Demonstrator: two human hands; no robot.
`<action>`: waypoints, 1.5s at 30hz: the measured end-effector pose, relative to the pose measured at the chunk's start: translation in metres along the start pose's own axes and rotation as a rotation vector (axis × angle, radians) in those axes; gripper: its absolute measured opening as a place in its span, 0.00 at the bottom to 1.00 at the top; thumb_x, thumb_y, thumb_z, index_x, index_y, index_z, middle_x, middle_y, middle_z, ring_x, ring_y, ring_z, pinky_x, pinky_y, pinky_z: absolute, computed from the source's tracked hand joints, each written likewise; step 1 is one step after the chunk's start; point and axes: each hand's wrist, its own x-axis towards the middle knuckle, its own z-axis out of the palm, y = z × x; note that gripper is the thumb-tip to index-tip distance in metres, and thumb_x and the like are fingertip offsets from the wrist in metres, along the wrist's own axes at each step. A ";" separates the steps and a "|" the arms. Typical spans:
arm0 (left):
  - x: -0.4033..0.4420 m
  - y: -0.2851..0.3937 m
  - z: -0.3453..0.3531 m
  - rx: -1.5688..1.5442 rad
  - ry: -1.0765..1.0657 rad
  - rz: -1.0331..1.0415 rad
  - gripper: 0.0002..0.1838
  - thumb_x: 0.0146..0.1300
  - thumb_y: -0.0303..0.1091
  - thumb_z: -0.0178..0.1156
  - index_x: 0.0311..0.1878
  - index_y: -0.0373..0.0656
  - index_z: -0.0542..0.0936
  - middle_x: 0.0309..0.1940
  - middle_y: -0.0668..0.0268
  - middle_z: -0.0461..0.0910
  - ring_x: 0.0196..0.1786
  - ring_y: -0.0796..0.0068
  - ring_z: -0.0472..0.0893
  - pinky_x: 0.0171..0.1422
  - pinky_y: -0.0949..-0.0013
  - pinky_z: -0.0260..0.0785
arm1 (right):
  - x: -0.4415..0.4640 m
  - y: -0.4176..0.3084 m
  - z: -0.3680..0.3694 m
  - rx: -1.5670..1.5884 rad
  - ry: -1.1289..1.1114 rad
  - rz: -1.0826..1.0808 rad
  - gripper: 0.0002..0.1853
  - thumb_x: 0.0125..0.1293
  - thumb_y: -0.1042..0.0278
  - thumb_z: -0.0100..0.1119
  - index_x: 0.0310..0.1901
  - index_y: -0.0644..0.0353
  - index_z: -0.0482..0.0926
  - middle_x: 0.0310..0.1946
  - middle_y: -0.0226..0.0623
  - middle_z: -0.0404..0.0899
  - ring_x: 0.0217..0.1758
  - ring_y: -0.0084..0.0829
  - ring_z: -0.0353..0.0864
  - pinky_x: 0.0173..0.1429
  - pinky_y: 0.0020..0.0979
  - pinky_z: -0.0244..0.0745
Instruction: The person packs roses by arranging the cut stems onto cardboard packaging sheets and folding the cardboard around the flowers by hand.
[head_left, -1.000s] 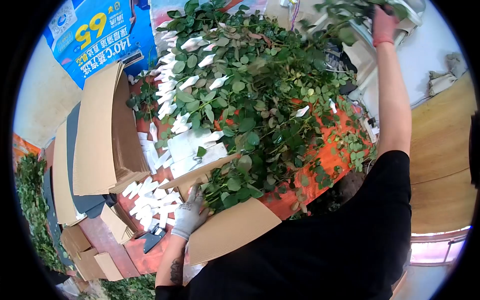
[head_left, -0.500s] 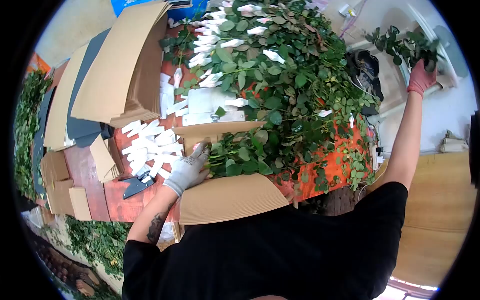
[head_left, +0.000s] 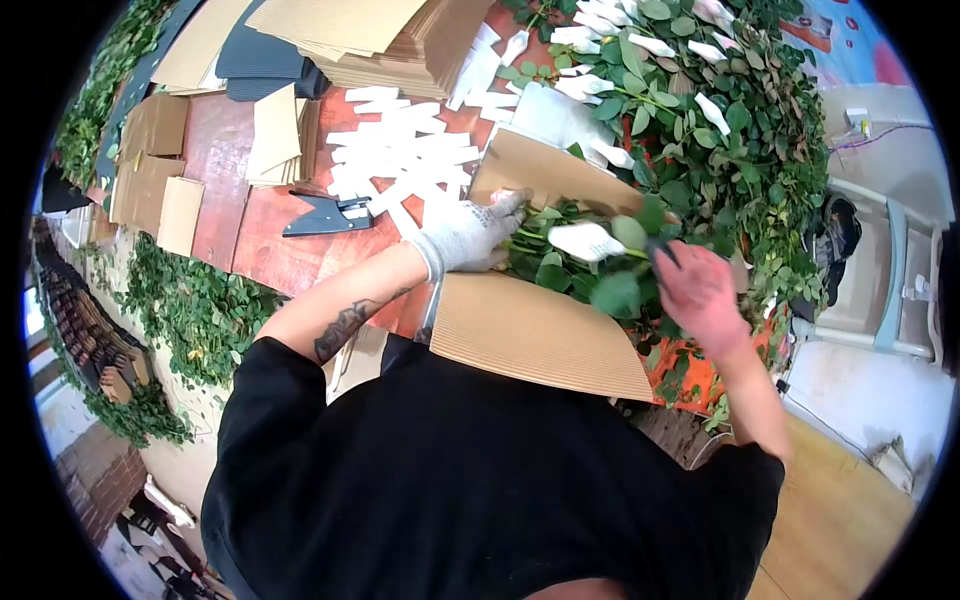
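Observation:
My left hand [head_left: 475,232], in a pale grey glove, curves its fingers over the bud end of a bunch of leafy roses [head_left: 555,275]. The bunch lies on an opened sheet of corrugated cardboard [head_left: 540,325], whose far flap stands up behind it. My right hand [head_left: 700,295], pink-gloved and blurred, grips a single rose [head_left: 585,241] by its stem, low over the bunch. That rose's bud has a white sleeve and points toward my left hand. A dark piece, too blurred to name, shows at the right fingers.
Loose white sleeves [head_left: 390,150] and a black stapler-like tool [head_left: 325,215] lie left on the red table [head_left: 270,250]. A cardboard stack [head_left: 400,50] stands behind them. Many sleeved roses [head_left: 700,150] cover the back right. A pale chair [head_left: 870,260] stands at right.
My right hand has come from far right, where it held leafy stems, to the bunch, bringing a sleeved rose. My left hand stays on the bunch. The view has shifted and turned.

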 end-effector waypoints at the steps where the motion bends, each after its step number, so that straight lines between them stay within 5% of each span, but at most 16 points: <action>1: -0.002 0.004 -0.007 -0.047 -0.007 -0.011 0.32 0.58 0.45 0.55 0.65 0.43 0.66 0.69 0.54 0.58 0.48 0.58 0.80 0.49 0.57 0.73 | 0.009 -0.010 0.017 -0.036 -0.033 0.027 0.24 0.52 0.66 0.60 0.54 0.53 0.74 0.45 0.36 0.76 0.51 0.32 0.76 0.57 0.38 0.68; 3: 0.000 0.000 0.001 -0.032 -0.033 -0.016 0.32 0.57 0.45 0.56 0.65 0.42 0.66 0.66 0.53 0.62 0.46 0.55 0.81 0.49 0.56 0.74 | 0.036 -0.029 0.031 -0.063 -0.073 0.058 0.25 0.53 0.65 0.59 0.56 0.53 0.73 0.44 0.35 0.76 0.50 0.31 0.76 0.55 0.37 0.69; 4: 0.001 -0.001 0.004 -0.017 -0.047 -0.029 0.32 0.57 0.45 0.56 0.64 0.40 0.66 0.63 0.52 0.65 0.43 0.52 0.82 0.49 0.55 0.74 | 0.055 -0.039 0.031 -0.079 -0.329 0.170 0.24 0.55 0.64 0.58 0.55 0.54 0.72 0.43 0.37 0.77 0.44 0.33 0.78 0.47 0.36 0.72; 5: -0.002 0.005 -0.003 -0.061 -0.004 -0.056 0.25 0.58 0.45 0.54 0.56 0.41 0.74 0.48 0.52 0.76 0.44 0.53 0.81 0.50 0.54 0.72 | 0.068 -0.046 0.030 -0.097 -0.585 0.276 0.22 0.56 0.63 0.57 0.54 0.55 0.72 0.42 0.39 0.77 0.37 0.35 0.81 0.39 0.35 0.75; 6: -0.001 0.004 -0.005 -0.068 -0.003 -0.065 0.25 0.58 0.45 0.54 0.56 0.41 0.74 0.48 0.52 0.76 0.44 0.53 0.81 0.50 0.54 0.72 | 0.074 -0.050 0.028 -0.097 -0.588 0.264 0.22 0.56 0.63 0.57 0.54 0.55 0.72 0.42 0.39 0.77 0.37 0.35 0.81 0.39 0.35 0.75; 8: 0.001 0.003 -0.006 -0.067 -0.107 -0.054 0.22 0.58 0.44 0.54 0.52 0.41 0.75 0.46 0.50 0.77 0.41 0.52 0.81 0.49 0.53 0.71 | 0.083 -0.055 0.023 0.110 -0.226 0.232 0.23 0.57 0.63 0.57 0.55 0.57 0.71 0.41 0.40 0.78 0.33 0.38 0.82 0.37 0.37 0.76; 9: -0.005 0.008 -0.010 -0.034 0.008 -0.054 0.22 0.58 0.44 0.54 0.51 0.41 0.74 0.44 0.49 0.77 0.39 0.52 0.81 0.46 0.52 0.71 | 0.087 -0.058 0.023 0.213 -0.132 0.181 0.23 0.56 0.64 0.58 0.54 0.58 0.71 0.40 0.41 0.78 0.35 0.39 0.82 0.39 0.38 0.77; 12: -0.001 0.003 -0.001 -0.068 0.061 -0.007 0.25 0.57 0.44 0.55 0.55 0.41 0.71 0.46 0.49 0.77 0.39 0.53 0.82 0.45 0.52 0.72 | 0.107 -0.065 0.046 0.257 -0.392 0.194 0.23 0.55 0.64 0.59 0.53 0.58 0.72 0.39 0.41 0.79 0.36 0.39 0.82 0.39 0.38 0.77; 21: -0.008 0.005 0.002 -0.022 0.077 0.020 0.28 0.58 0.44 0.56 0.61 0.42 0.70 0.65 0.55 0.65 0.36 0.54 0.82 0.43 0.55 0.73 | 0.118 -0.066 0.125 0.074 0.189 0.065 0.18 0.49 0.64 0.60 0.45 0.51 0.79 0.36 0.37 0.78 0.39 0.39 0.78 0.42 0.40 0.74; 30: -0.012 0.006 0.005 -0.014 0.131 0.057 0.28 0.57 0.42 0.56 0.60 0.41 0.71 0.70 0.58 0.59 0.34 0.58 0.83 0.40 0.56 0.74 | 0.114 -0.070 0.161 0.149 0.189 0.091 0.15 0.54 0.66 0.57 0.45 0.46 0.79 0.43 0.41 0.77 0.48 0.43 0.76 0.46 0.46 0.73; 36: -0.004 -0.016 0.025 -0.235 0.228 0.076 0.27 0.59 0.41 0.55 0.62 0.42 0.71 0.66 0.56 0.66 0.50 0.56 0.80 0.53 0.60 0.73 | 0.107 -0.074 0.155 0.172 0.038 0.227 0.14 0.57 0.65 0.56 0.46 0.50 0.79 0.48 0.42 0.76 0.50 0.45 0.75 0.49 0.47 0.73; 38: 0.000 -0.027 0.026 -0.265 0.547 0.087 0.24 0.60 0.37 0.55 0.60 0.41 0.72 0.60 0.55 0.72 0.56 0.56 0.77 0.58 0.62 0.71 | 0.108 -0.072 0.175 0.168 0.223 0.217 0.16 0.58 0.64 0.55 0.49 0.52 0.77 0.50 0.41 0.75 0.51 0.45 0.75 0.49 0.47 0.73; 40: -0.002 -0.020 -0.017 -0.402 0.553 -0.126 0.17 0.61 0.34 0.56 0.53 0.42 0.78 0.50 0.55 0.79 0.51 0.56 0.79 0.53 0.62 0.72 | 0.106 -0.071 0.171 0.085 0.156 0.165 0.16 0.59 0.61 0.54 0.49 0.52 0.77 0.50 0.39 0.76 0.51 0.44 0.75 0.48 0.46 0.73; 45: 0.024 -0.039 0.010 -0.189 0.549 -0.156 0.13 0.61 0.36 0.54 0.48 0.48 0.79 0.40 0.58 0.81 0.41 0.57 0.81 0.46 0.58 0.73 | 0.107 -0.075 0.165 0.085 0.210 0.188 0.15 0.59 0.60 0.53 0.48 0.50 0.78 0.49 0.38 0.76 0.50 0.41 0.76 0.50 0.43 0.72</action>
